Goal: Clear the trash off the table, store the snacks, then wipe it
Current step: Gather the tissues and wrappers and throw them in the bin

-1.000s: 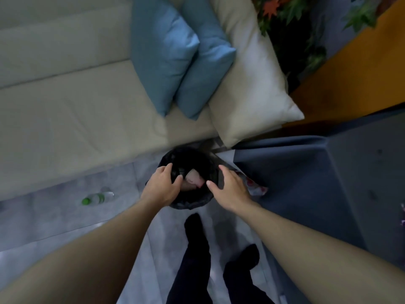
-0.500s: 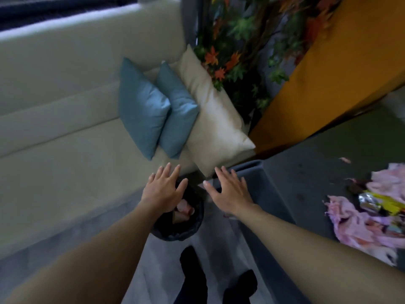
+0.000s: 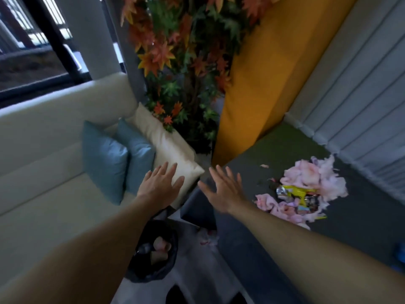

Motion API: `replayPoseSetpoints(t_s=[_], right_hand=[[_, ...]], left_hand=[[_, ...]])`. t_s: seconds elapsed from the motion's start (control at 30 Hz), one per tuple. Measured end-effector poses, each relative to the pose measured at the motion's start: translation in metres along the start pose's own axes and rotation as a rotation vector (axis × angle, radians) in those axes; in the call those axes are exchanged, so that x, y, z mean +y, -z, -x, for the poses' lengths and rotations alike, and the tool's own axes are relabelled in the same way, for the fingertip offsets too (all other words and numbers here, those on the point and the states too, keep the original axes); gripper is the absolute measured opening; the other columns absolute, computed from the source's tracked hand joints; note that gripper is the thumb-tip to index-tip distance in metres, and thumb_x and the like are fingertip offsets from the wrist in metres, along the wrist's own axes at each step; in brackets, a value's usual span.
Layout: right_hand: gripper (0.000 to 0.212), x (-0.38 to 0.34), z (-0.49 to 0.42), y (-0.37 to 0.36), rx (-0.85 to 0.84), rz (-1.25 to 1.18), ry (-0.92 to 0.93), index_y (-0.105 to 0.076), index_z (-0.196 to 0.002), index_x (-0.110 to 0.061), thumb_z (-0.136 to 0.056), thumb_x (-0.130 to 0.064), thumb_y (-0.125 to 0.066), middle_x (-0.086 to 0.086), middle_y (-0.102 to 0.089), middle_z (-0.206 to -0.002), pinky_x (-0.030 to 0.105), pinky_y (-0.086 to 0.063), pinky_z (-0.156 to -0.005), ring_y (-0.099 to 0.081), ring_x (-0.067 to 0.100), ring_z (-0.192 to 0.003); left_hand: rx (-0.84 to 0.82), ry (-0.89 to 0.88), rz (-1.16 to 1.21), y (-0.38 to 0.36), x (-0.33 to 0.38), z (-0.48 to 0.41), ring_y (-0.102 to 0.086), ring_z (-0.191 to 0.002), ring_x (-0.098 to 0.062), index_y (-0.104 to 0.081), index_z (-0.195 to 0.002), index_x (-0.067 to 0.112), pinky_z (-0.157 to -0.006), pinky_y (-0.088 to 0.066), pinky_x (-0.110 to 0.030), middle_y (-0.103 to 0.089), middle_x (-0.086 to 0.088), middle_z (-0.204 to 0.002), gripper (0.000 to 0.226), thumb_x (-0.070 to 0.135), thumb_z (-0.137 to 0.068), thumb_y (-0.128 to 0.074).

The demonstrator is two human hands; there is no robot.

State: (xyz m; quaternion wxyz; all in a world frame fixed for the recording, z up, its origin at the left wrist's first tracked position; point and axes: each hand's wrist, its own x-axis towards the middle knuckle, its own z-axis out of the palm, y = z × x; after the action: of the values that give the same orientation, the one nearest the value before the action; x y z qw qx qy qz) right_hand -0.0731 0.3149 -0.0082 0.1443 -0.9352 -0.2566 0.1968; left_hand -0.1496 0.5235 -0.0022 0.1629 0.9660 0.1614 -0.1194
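Left of my left hand I see two plain blue cushions on a cream sofa. Right of my right hand the table is dark grey, with a pale pink tissue heap and a bright yellow wrapper. Beyond both hands are orange and green leaves beside a mustard panel. Below them sits a black bin bag.

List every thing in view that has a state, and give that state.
left hand: open, fingers spread, empty
right hand: open, fingers spread, empty
trash bin: open-topped, holding rubbish
table: littered, not yet wiped
pink tissues: crumpled, heaped on the table
yellow snack packet: lying among the tissues
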Motion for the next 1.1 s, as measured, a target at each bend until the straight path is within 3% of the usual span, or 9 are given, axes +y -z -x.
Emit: replayPoseSetpoints(t_s=[0.17, 0.3, 0.53, 0.83, 1.1], right_hand=[[0.084, 0.051, 0.028, 0.030, 0.084, -0.036, -0.087, -0.013, -0.157, -0.033, -0.088, -0.081, -0.016, -0.007, -0.004, -0.167, 0.052, 0.007, -0.120, 0.006, 0.022, -0.152], [0.081, 0.094, 0.051, 0.049, 0.192, -0.032, -0.142, -0.022, -0.155, -0.030, -0.090, -0.078, -0.021, -0.003, -0.014, -0.165, 0.056, -0.007, -0.119, -0.005, 0.025, -0.152], [0.080, 0.168, 0.089, 0.068, 0.264, -0.119, -0.252, -0.025, -0.152, -0.033, -0.086, -0.079, -0.023, -0.001, -0.021, -0.163, 0.059, -0.016, -0.117, -0.015, 0.031, -0.150], [0.080, 0.253, 0.129, 0.080, 0.318, -0.140, -0.327, -0.030, -0.150, -0.030, -0.086, -0.078, -0.028, 0.002, -0.025, -0.161, 0.063, -0.021, -0.114, -0.021, 0.030, -0.147], [0.086, 0.294, 0.135, 0.083, 0.289, -0.222, -0.414, -0.020, -0.152, -0.037, -0.080, -0.082, -0.031, -0.004, -0.015, -0.164, 0.066, -0.013, -0.116, -0.009, 0.024, -0.151]], left_hand=[[0.013, -0.117, -0.019, 0.003, 0.066, -0.011, -0.009, -0.152, -0.023, -0.012, -0.157, 0.028, -0.123, -0.008, -0.044, -0.009, -0.004, -0.166, 0.071, 0.063, -0.096, -0.019], [0.005, -0.163, -0.038, -0.004, 0.118, -0.018, -0.010, -0.152, -0.023, -0.009, -0.157, 0.031, -0.123, -0.009, -0.045, -0.009, -0.001, -0.166, 0.074, 0.069, -0.094, -0.015], [-0.062, -0.231, -0.049, -0.020, 0.202, -0.022, -0.008, -0.152, -0.021, -0.008, -0.157, 0.033, -0.123, -0.009, -0.043, -0.005, 0.002, -0.166, 0.073, 0.069, -0.095, -0.019], [-0.067, -0.341, -0.106, -0.050, 0.282, -0.028, -0.015, -0.151, -0.024, -0.014, -0.156, 0.032, -0.122, -0.013, -0.044, -0.013, -0.003, -0.165, 0.069, 0.065, -0.096, -0.024], [-0.083, -0.369, -0.109, -0.067, 0.311, -0.037, -0.016, -0.151, -0.027, -0.012, -0.157, 0.031, -0.120, -0.015, -0.046, -0.013, -0.004, -0.165, 0.072, 0.067, -0.095, -0.025]])
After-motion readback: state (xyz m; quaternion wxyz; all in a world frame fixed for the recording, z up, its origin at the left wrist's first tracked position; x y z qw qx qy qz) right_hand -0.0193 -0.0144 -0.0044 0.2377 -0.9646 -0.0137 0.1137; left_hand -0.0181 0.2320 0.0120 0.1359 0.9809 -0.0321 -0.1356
